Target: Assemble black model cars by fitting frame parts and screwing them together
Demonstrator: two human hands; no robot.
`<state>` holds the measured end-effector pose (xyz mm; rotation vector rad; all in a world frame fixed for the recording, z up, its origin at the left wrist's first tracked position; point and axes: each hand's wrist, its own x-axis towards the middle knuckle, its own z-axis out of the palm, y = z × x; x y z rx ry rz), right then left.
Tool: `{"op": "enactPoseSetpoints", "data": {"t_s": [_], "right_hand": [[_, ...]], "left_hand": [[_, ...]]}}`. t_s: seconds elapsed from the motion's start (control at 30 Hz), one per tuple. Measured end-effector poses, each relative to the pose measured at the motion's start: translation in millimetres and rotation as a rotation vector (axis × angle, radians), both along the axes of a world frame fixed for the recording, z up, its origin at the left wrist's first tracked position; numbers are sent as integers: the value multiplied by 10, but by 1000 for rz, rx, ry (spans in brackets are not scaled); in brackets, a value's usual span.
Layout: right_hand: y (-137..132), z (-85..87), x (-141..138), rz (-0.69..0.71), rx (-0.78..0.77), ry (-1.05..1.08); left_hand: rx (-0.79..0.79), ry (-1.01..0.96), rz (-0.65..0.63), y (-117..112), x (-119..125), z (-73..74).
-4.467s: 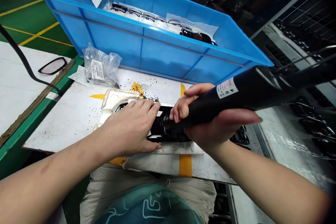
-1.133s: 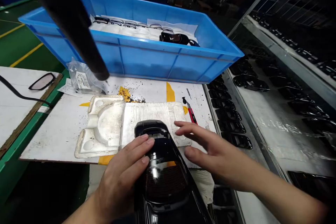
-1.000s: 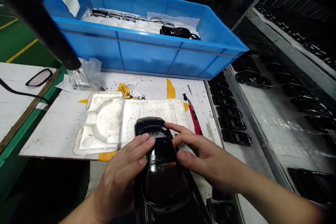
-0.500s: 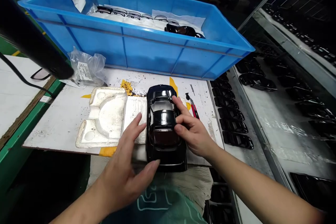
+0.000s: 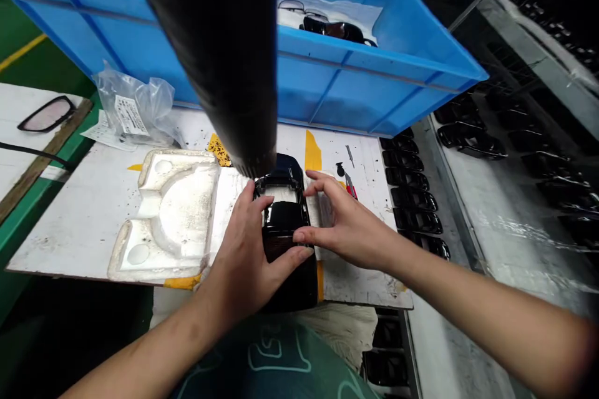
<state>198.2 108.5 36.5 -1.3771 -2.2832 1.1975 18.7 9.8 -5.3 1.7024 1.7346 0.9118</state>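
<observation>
A glossy black model car body (image 5: pixel 283 217) lies on the pale bench in front of me, its front end pointing away. My left hand (image 5: pixel 253 246) is on its left side, fingers along the flank and thumb over the rear deck. On the other side, my right hand (image 5: pixel 349 218) has its thumb at the roof's rear edge and a bent forefinger by the windscreen opening. A thick black tube (image 5: pixel 229 62) hangs down over the car's front left corner and hides part of it.
A large blue crate (image 5: pixel 327 84) stands behind, with dark car parts inside. White foam (image 5: pixel 161 212) lies left, near a clear plastic bag (image 5: pixel 135 109). A red-handled cutter (image 5: pixel 350 186) lies right. Several black car bodies (image 5: pixel 414 199) line the right side.
The black tube has moved right in view, from the far left to above the car's front. My left hand has closed in on the car's left side.
</observation>
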Motion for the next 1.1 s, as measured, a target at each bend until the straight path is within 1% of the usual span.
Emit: {"op": "enactPoseSetpoints", "data": {"t_s": [0.07,0.13,0.17,0.23,0.3,0.4,0.5,0.63,0.73,0.77,0.87,1.0,1.1], "right_hand": [[98,116,-96,140,-57,-159],[197,230,-216,289,-132,-301],[242,281,-278,342,-161,-365],[314,367,-391,403,-202,-474],[367,426,-473,431,-228,-547],[424,450,-528,455,-273,-586],[450,372,-505,451,-307,-542],[412,172,-420,343,-325,-359],[381,101,-399,268,-298,-233],[381,105,-406,270,-293,-242],[411,167,-443,317,-282,-367],[459,264,-498,376,-228,-454],[444,320,-559,389,-214,-525]], "left_hand": [[-9,-4,-7,10,12,2],[-44,-2,-10,18,18,10],[-70,2,-5,21,20,15],[-122,13,10,25,21,26],[-155,18,17,29,21,32],[-131,20,-6,36,19,28],[-99,35,-15,40,17,15],[-96,19,-17,45,25,3],[-92,0,-20,46,26,-10],[-89,-2,-20,45,25,-14],[-102,-4,-31,44,11,-15],[-163,-24,-22,62,-19,24],[-164,-37,-22,67,-31,42]]}}
